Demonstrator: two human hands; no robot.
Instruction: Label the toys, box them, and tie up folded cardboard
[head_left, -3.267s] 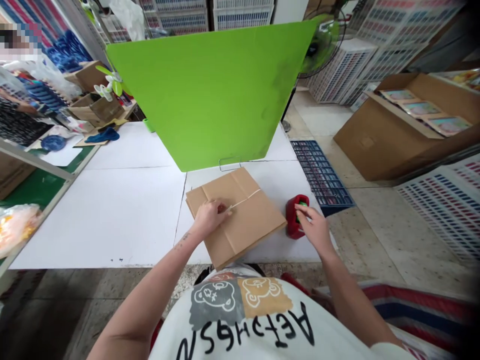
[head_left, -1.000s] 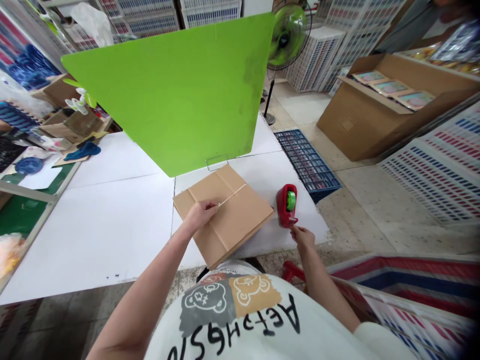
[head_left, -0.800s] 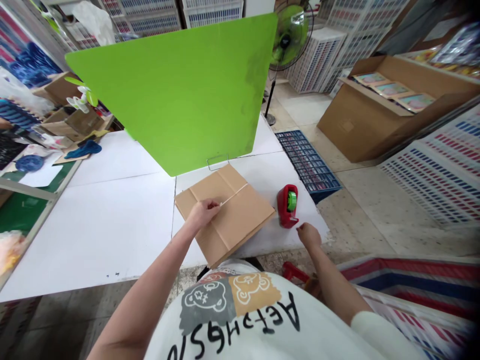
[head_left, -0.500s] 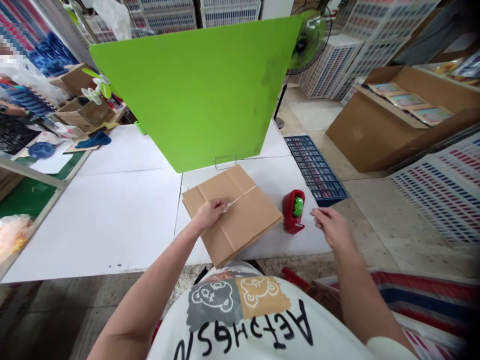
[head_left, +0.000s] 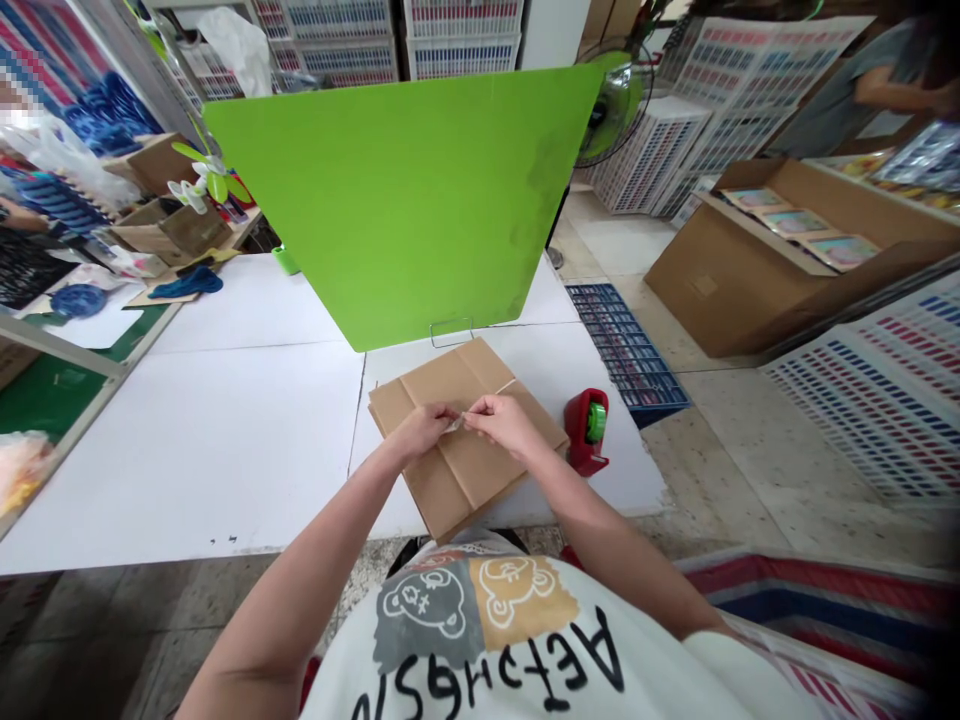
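Flattened brown cardboard point(head_left: 459, 378), stacked in layers, lies at an angle near the front of the white table point(head_left: 247, 440). A thin pale string point(head_left: 508, 386) runs across its top. Over the cardboard's middle, my left hand point(head_left: 421, 432) is closed, pinching the string by a small whitish bit. My right hand point(head_left: 505, 424) meets it from the right, thumb and fingertips pinched on the string as well. The fingers hide part of the string, and I cannot tell whether it is knotted. Just right of the cardboard stands a red tape dispenser point(head_left: 576, 430) with a green roll.
A large green board point(head_left: 405, 200) stands upright behind the cardboard, with a wire stand point(head_left: 451, 332) at its foot. Right of the table are a blue crate point(head_left: 630, 345) and an open carton point(head_left: 705, 285). Another person's arm point(head_left: 892, 92) shows at the far right.
My right hand has moved left from beyond the tape dispenser to the string, beside my left hand. My left hand keeps its pinch over the cardboard.
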